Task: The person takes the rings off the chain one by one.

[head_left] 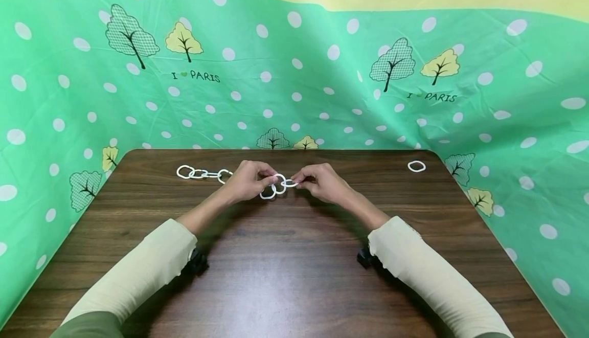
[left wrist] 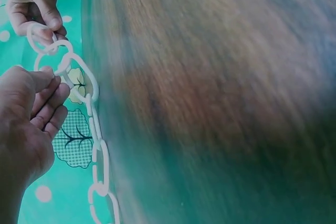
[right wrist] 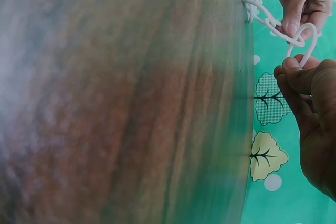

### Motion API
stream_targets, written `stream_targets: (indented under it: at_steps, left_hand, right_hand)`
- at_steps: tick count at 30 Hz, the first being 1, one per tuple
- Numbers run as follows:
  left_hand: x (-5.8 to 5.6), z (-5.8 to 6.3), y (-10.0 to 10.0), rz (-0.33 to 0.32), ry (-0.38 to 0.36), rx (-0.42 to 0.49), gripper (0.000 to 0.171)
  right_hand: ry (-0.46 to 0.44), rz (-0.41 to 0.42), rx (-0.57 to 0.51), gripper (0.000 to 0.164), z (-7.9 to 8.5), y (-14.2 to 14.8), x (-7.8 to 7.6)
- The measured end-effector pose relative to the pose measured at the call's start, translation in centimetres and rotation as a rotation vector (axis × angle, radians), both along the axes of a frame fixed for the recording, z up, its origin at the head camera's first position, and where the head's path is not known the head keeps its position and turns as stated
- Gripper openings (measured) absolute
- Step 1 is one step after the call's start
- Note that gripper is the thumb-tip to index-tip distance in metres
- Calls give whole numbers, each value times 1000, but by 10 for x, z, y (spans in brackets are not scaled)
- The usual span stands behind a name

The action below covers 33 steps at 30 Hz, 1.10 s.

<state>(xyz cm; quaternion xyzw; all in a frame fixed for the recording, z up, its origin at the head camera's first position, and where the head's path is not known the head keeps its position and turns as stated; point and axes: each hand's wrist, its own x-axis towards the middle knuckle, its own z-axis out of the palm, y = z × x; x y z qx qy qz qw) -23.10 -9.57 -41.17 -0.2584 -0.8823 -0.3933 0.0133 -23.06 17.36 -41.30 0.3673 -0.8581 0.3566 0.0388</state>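
Observation:
A chain of white plastic links (head_left: 210,175) runs across the far part of the table. My left hand (head_left: 248,180) pinches one link (left wrist: 67,66) between thumb and fingertips, with the chain trailing off to the left behind it. Opposite, my right hand (head_left: 323,182) pinches the end link (right wrist: 314,36) by its far side. These links are looped through each other between the two hands. Another link (head_left: 268,197) hangs just below the left thumb. Part of the chain is hidden behind the left hand.
A single loose white link (head_left: 416,171) lies near the table's far right corner. The dark wooden table (head_left: 294,256) ends at a green dotted cloth (head_left: 294,82) that hangs behind it and along both sides.

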Motion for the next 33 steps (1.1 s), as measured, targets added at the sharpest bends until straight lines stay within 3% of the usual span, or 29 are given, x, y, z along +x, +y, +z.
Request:
stream_targets:
  at_steps: [7,14,21,33]
  left_hand:
    - [-3,2,-6,-20,21,-17,11]
    - [-9,1,-35,127,25,-20,10]
    - [-11,2,-37,93,17,11,14]
    - [-10,5,-33,99,29,39,11]
  right_hand:
    - [41,47,-37,19,-1,5,-1]
    - [25,-71,-17,31,4,34,-5]
    - [7,-144,81,22,6,51,-8]
    - [-85,-246,55,21,16,68,-4]
